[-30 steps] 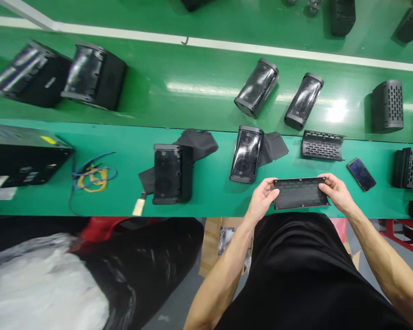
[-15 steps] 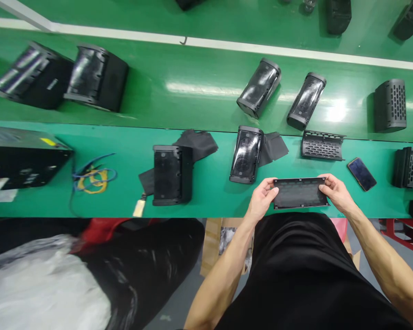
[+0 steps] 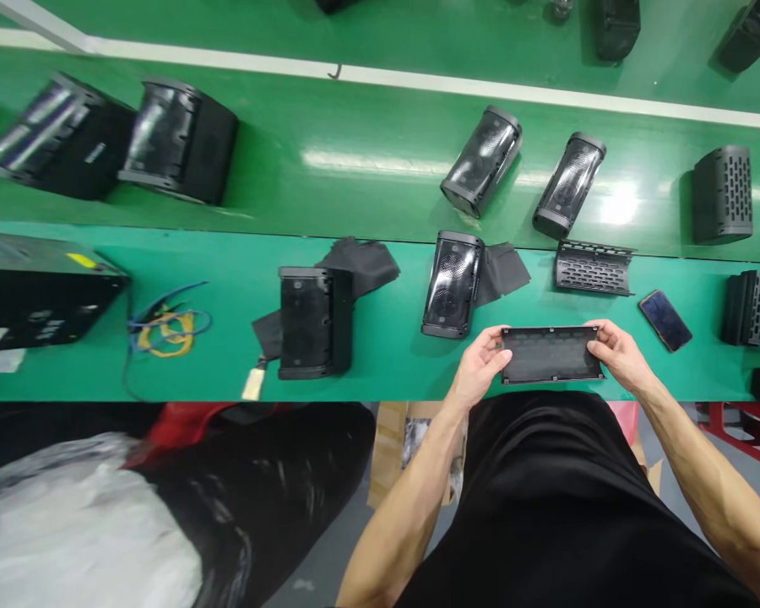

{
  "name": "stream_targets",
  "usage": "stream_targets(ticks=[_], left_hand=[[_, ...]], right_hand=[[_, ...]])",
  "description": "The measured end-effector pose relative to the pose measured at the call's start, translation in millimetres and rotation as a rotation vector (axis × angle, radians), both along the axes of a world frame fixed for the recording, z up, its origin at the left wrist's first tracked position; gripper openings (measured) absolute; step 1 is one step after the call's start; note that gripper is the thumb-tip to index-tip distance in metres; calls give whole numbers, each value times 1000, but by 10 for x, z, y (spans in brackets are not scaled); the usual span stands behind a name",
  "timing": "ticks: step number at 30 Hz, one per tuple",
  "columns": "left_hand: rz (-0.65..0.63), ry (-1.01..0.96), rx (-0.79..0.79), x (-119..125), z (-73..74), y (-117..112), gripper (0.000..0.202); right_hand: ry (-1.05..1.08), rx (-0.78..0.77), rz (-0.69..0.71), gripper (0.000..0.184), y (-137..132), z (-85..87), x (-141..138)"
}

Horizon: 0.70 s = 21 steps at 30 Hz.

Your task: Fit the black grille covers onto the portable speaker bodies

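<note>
L hand (image 3: 479,366) has thumb & fingers clamped on one end of the black panel (image 3: 552,356); R hand (image 3: 618,352) pinches the other, thumb on the inner face. The panel sits btwn them, hollow side up, by the near edge of the green table (image 3: 393,355); can't tell if it touches the top. The person prob. should grip both ends evenly, thumbs off the small clips (image 3: 553,379), w/o bowing it. Further out: a slotted cover (image 3: 593,274), a phone (image 3: 665,321) to the right, & a speaker (image 3: 451,287) w/ dark cloth (image 3: 505,272) beside it. Beyond, a shiny green surface (image 3: 355,190) bears more speakers (image 3: 485,160); below, a cardboard box (image 3: 388,452) & grey floor (image 3: 307,545).
</note>
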<state>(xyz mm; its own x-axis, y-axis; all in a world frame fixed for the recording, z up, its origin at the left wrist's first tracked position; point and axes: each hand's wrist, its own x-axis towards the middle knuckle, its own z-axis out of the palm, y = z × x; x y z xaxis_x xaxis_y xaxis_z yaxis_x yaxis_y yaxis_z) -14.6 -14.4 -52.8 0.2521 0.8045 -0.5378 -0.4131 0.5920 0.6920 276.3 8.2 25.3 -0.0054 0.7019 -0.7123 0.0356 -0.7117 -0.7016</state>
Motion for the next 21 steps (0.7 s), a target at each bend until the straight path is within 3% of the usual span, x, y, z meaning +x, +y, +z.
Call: stream_targets(ticks=[8,14,21], left_hand=[[31,-33,-11,-4,22,20,59],[23,1,8,-24,16,28,60],[21,17,4,-30,27,58,59]], right_hand=[[63,-20,-40,50,10,49,-17],[154,-206,-13,45,13,118,-37],[169,-168,-29,42,3,146,-96]])
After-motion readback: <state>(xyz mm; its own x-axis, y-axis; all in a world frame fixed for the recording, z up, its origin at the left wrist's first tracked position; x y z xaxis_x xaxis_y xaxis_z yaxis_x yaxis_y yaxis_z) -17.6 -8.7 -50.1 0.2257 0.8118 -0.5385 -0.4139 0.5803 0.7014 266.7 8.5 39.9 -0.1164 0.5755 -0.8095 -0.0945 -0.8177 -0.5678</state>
